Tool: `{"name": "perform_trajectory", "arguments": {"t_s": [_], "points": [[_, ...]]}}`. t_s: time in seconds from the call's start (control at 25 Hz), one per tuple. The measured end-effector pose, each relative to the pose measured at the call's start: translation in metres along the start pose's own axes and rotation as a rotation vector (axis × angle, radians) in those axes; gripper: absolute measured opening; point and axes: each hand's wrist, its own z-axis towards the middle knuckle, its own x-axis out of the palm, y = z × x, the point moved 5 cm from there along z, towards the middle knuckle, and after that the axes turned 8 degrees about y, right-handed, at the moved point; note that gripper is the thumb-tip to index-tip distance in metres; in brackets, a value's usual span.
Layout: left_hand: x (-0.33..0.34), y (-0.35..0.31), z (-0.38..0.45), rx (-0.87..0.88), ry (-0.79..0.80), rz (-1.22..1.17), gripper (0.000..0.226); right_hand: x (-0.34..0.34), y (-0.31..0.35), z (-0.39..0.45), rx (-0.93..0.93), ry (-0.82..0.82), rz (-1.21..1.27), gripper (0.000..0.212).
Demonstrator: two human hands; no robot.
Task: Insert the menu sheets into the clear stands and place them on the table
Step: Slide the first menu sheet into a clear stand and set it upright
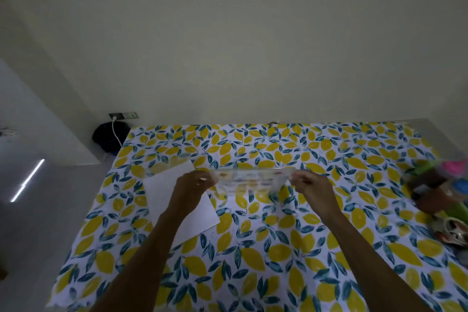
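A clear stand with a printed menu sheet inside is held above the middle of the table, tilted nearly flat. My left hand grips its left edge and my right hand grips its right edge. White menu sheets lie on the lemon-print tablecloth under my left forearm. Another clear stand rests partly on the far corner of those sheets, hard to make out.
Blurred bottles and colourful containers crowd the table's right edge. The table's far edge meets a plain wall. A dark bag with a white cable sits on the floor past the table's left far corner.
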Motion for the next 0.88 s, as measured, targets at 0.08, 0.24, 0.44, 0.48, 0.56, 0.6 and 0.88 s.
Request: {"name": "perform_trajectory", "arguments": {"t_s": [0.08,0.24,0.44,0.48,0.56,0.6,0.88], "points": [[-0.002,-0.005,0.025,0.009,-0.030,0.034,0.037,-0.001,0.004,0.032,-0.058,-0.054,-0.082,0.020],[0.006,-0.016,0.054,-0.099,-0.130,-0.089,0.017,0.005,0.010,0.078,-0.126,-0.122,-0.152,0.022],[0.018,-0.011,0.084,-0.199,-0.190,-0.202,0.013,0.017,-0.002,0.114,-0.114,-0.198,-0.171,0.025],[0.020,-0.007,0.089,-0.199,-0.186,-0.204,0.009,0.019,-0.004,0.117,-0.117,-0.215,-0.170,0.025],[0.022,-0.002,0.095,-0.195,-0.184,-0.212,0.005,0.022,-0.008,0.120,-0.110,-0.236,-0.170,0.025],[0.024,-0.001,0.096,-0.184,-0.194,-0.207,0.007,0.023,-0.010,0.121,-0.104,-0.236,-0.166,0.025],[0.022,-0.006,0.085,-0.144,-0.211,-0.190,0.007,0.028,-0.011,0.113,-0.111,-0.253,-0.219,0.023]]}}
